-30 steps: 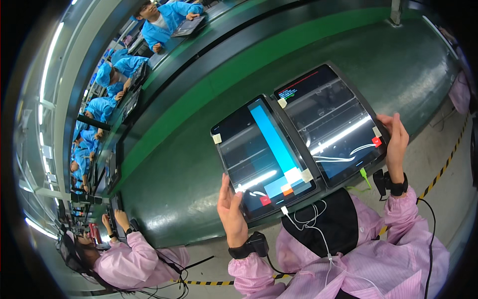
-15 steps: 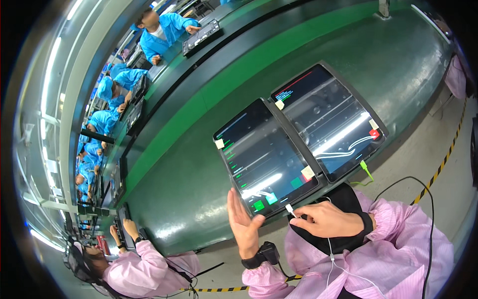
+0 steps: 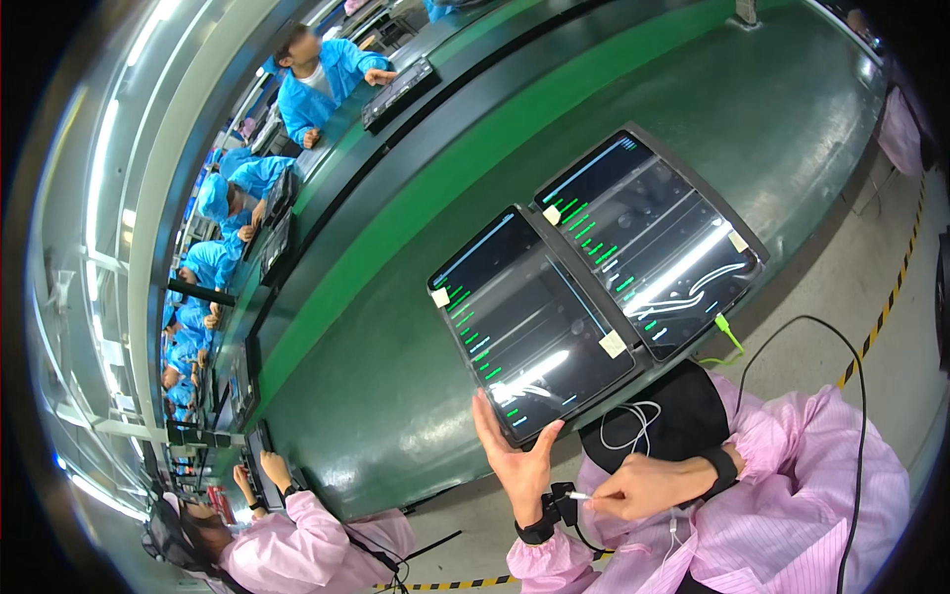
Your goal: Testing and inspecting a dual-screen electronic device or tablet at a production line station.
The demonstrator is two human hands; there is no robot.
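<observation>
Two dark tablets lie side by side on the green bench, the left tablet (image 3: 529,327) and the right tablet (image 3: 653,243), both with lit screens showing rows of green text. My left hand (image 3: 517,465) rests against the lower left corner of the left tablet, fingers stretched along its edge and thumb spread apart. Below that tablet, clear of it, my right hand (image 3: 643,488) pinches a white cable plug (image 3: 580,496) between thumb and fingers, near my left wrist. A green cable plug (image 3: 722,324) sits at the right tablet's lower edge.
Small pale stickers (image 3: 613,344) mark the tablets' corners. A black cable (image 3: 859,416) loops past my right arm. At the lower left a person in pink (image 3: 287,540) works at the same bench (image 3: 356,416); people in blue (image 3: 322,84) sit across the belt.
My right hand has drawn the white plug away from the left tablet's lower edge, down and toward me. Coloured squares have gone from both screens, and the right one now lists green lines.
</observation>
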